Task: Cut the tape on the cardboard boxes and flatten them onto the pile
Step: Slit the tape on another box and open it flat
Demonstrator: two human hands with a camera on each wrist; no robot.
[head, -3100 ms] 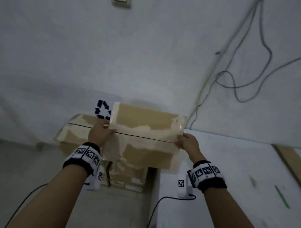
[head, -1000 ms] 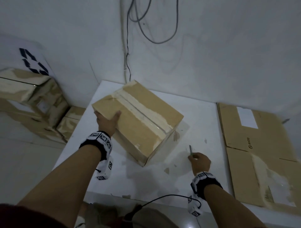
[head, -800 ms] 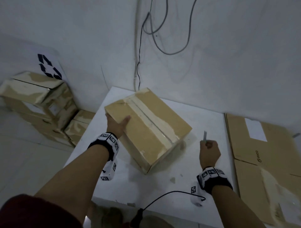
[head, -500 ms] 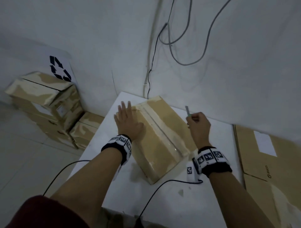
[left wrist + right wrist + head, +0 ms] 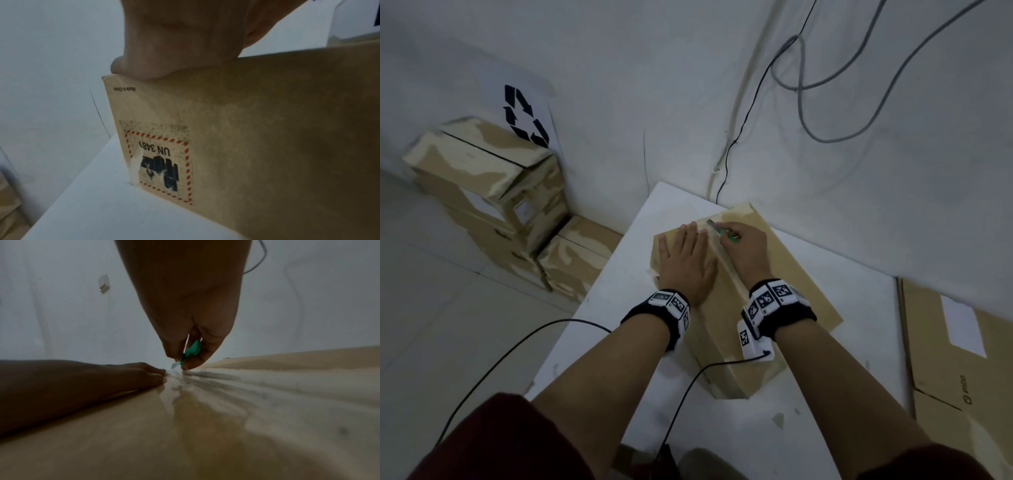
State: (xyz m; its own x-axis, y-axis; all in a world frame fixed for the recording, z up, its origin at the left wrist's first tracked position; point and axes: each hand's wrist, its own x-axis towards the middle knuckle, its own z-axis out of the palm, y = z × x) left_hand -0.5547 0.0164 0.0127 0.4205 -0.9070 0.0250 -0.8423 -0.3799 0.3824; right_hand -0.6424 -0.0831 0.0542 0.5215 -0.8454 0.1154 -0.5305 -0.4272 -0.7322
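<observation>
A taped cardboard box stands on the white table, with a clear tape strip running along its top seam. My left hand lies flat on the box top, fingers straight, left of the seam. My right hand grips a small green-handled cutter, its blade tip at the far end of the tape. In the left wrist view the box side shows a UN 3481 label, with my left hand resting on the top edge.
Flattened cardboard sheets lie at the table's right. Several taped boxes are stacked on the floor at left, under a recycling sign. Cables hang on the wall behind. Wrist-camera cords trail over the table's near edge.
The box was carried from the stack onto the table. My right hand picked up the cutter and brought it to the far end of the tape; my left hand flattened on the box top.
</observation>
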